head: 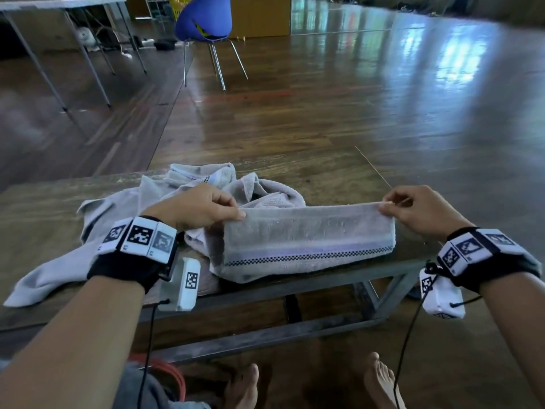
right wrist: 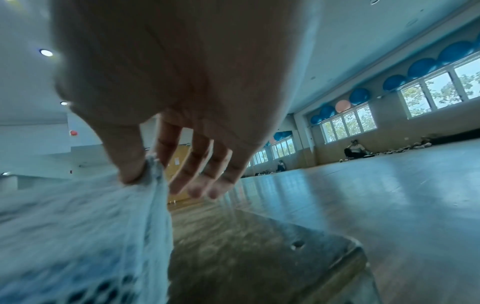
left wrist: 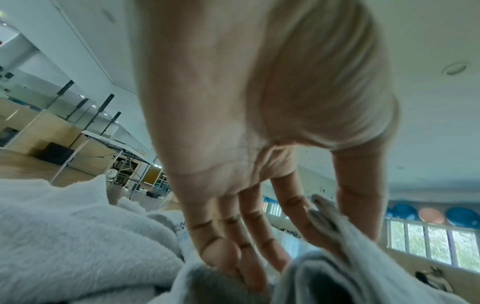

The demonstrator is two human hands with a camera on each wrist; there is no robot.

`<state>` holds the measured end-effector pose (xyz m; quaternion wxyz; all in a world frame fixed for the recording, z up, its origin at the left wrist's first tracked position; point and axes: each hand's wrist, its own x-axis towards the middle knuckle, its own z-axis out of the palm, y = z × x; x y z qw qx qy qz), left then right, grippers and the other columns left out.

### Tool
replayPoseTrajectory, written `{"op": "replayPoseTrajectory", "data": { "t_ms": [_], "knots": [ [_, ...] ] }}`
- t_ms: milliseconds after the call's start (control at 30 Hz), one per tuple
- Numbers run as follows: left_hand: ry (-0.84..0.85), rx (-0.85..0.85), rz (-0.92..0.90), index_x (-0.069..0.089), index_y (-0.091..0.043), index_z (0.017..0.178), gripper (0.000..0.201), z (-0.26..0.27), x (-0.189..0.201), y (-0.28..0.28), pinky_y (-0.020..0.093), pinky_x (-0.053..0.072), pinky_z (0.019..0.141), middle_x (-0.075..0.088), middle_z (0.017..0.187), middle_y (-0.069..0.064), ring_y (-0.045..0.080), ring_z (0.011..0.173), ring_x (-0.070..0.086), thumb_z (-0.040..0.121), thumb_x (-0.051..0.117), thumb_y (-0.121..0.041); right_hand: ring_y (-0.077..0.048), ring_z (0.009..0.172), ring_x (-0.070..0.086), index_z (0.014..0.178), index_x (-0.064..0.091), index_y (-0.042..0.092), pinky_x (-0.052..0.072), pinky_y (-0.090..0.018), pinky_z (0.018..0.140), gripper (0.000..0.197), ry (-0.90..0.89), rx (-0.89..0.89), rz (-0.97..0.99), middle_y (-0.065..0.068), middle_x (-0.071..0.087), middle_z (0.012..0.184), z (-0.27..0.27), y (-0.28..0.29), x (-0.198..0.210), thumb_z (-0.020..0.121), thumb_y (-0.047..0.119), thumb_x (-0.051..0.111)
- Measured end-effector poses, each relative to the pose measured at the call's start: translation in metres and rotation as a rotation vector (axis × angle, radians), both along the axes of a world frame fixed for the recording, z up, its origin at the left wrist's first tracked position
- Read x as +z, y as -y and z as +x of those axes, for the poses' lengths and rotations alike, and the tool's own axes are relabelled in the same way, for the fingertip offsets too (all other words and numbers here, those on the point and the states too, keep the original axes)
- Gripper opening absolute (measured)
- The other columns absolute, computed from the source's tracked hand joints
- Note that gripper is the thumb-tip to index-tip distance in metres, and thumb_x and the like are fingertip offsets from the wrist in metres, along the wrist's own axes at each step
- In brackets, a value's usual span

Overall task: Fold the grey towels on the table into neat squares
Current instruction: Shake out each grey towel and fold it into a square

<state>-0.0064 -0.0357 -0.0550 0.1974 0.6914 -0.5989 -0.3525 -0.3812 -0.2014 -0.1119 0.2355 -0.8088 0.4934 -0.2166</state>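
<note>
Two hands hold one grey towel [head: 306, 240] at centre frame of the head view, stretched along the near edge of the wooden table [head: 44, 199]. The left hand [head: 194, 208] pinches the towel's upper left corner between thumb and forefinger; its other fingers reach down onto the cloth. The right hand [head: 418, 208] pinches the upper right corner the same way, remaining fingers loose. The towel is soft terry with a napped pile, a pale band and a dark checked stripe near its lower hem. It appears already doubled, lower part resting on the table. Expect it to be light, limp and non-slippery; it will sag unless kept taut, so grip at the corners. Behind it, left of centre, lies a crumpled heap of towels [head: 141, 196], unfolded. A blue chair [head: 203, 19] stands at upper centre.
</note>
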Motion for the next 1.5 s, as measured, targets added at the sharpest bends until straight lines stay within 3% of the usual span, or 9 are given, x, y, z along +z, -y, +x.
{"op": "replayPoseTrajectory", "data": {
  "t_ms": [200, 400, 633, 767, 867, 1033, 1233, 1333, 1500],
  "knots": [
    [0.154, -0.076, 0.15, 0.08, -0.025, 0.084, 0.017, -0.01, -0.013, 0.003, 0.016, 0.045, 0.067, 0.074, 0.075, -0.011, -0.003, 0.064, 0.063, 0.083, 0.075, -0.041, -0.021, 0.082, 0.064, 0.088, 0.069, 0.027, 0.041, -0.025, 0.063, 0.008, -0.208, 0.009, 0.022, -0.001, 0.07, 0.087, 0.022, 0.004, -0.029, 0.091, 0.034, 0.071],
    [0.216, -0.126, 0.098, 0.081, -0.03, 0.082, 0.014, -0.012, -0.006, -0.001, 0.027, 0.053, 0.081, 0.077, 0.081, -0.009, 0.01, 0.081, 0.071, 0.078, 0.079, -0.044, -0.013, 0.077, 0.065, 0.084, 0.074, 0.022, 0.046, -0.026, 0.068, 0.005, -0.083, -0.02, -0.003, 0.0, 0.072, 0.082, 0.024, 0.002, -0.007, 0.088, 0.025, 0.075],
    [0.07, 0.16, -0.745, 0.078, -0.021, 0.085, 0.005, -0.018, 0.043, 0.0, 0.015, 0.054, 0.075, 0.072, 0.093, -0.013, 0.009, 0.087, 0.068, 0.082, 0.079, -0.024, 0.001, 0.062, 0.066, 0.09, 0.073, 0.03, 0.05, -0.013, 0.058, 0.005, 0.449, -0.201, -0.329, 0.007, 0.07, 0.074, 0.013, 0.001, 0.063, 0.087, 0.028, 0.076],
    [0.133, 0.182, -1.063, 0.076, -0.012, 0.099, 0.018, -0.032, 0.043, 0.011, 0.012, 0.049, 0.084, 0.07, 0.104, -0.006, 0.007, 0.095, 0.063, 0.082, 0.079, -0.018, 0.005, 0.077, 0.069, 0.096, 0.074, 0.035, 0.052, -0.009, 0.069, 0.012, 0.741, -0.216, -0.395, 0.005, 0.074, 0.089, -0.002, -0.004, 0.072, 0.086, 0.028, 0.077],
    [0.232, 0.071, -0.85, 0.079, -0.008, 0.092, 0.013, -0.037, 0.013, 0.014, 0.029, 0.053, 0.088, 0.072, 0.102, 0.0, 0.015, 0.097, 0.065, 0.082, 0.079, -0.016, 0.011, 0.084, 0.067, 0.103, 0.072, 0.029, 0.054, -0.009, 0.081, 0.03, 0.528, -0.186, -0.246, 0.002, 0.074, 0.098, -0.019, -0.012, 0.037, 0.085, 0.005, 0.076],
    [0.276, 0.096, -0.505, 0.074, -0.019, 0.082, 0.005, -0.038, -0.03, 0.024, 0.033, 0.05, 0.073, 0.066, 0.082, 0.002, 0.017, 0.078, 0.06, 0.079, 0.078, -0.016, -0.019, 0.093, 0.071, 0.083, 0.078, 0.023, 0.054, -0.039, 0.094, 0.019, 0.009, -0.124, 0.036, -0.002, 0.077, 0.1, -0.049, -0.023, -0.017, 0.084, 0.004, 0.076],
    [0.276, 0.369, -0.376, 0.062, -0.018, 0.112, 0.036, -0.062, -0.043, 0.055, 0.042, 0.051, 0.088, 0.064, 0.09, 0.005, 0.027, 0.093, 0.063, 0.091, 0.059, -0.047, -0.025, 0.087, 0.064, 0.08, 0.071, 0.019, 0.045, -0.03, 0.082, 0.012, 0.007, -0.309, 0.051, -0.003, 0.073, 0.085, -0.04, -0.014, -0.025, 0.089, 0.025, 0.068],
    [0.295, 0.453, -0.334, 0.062, -0.02, 0.111, 0.043, -0.074, -0.046, 0.067, 0.035, 0.047, 0.084, 0.068, 0.106, 0.005, 0.026, 0.103, 0.063, 0.092, 0.05, -0.058, -0.028, 0.088, 0.057, 0.079, 0.071, 0.007, 0.043, -0.041, 0.096, 0.039, -0.072, -0.336, 0.111, -0.009, 0.068, 0.084, -0.024, -0.008, -0.027, 0.096, 0.041, 0.06],
    [0.337, 0.545, -0.346, 0.064, -0.019, 0.094, 0.046, -0.082, -0.041, 0.082, 0.034, 0.046, 0.077, 0.066, 0.095, 0.0, 0.023, 0.094, 0.062, 0.09, 0.048, -0.062, -0.036, 0.09, 0.06, 0.066, 0.052, 0.009, 0.05, -0.041, 0.082, 0.053, -0.147, -0.455, 0.236, -0.017, 0.059, 0.088, -0.008, 0.005, -0.032, 0.093, 0.054, 0.057]
  ]
}}
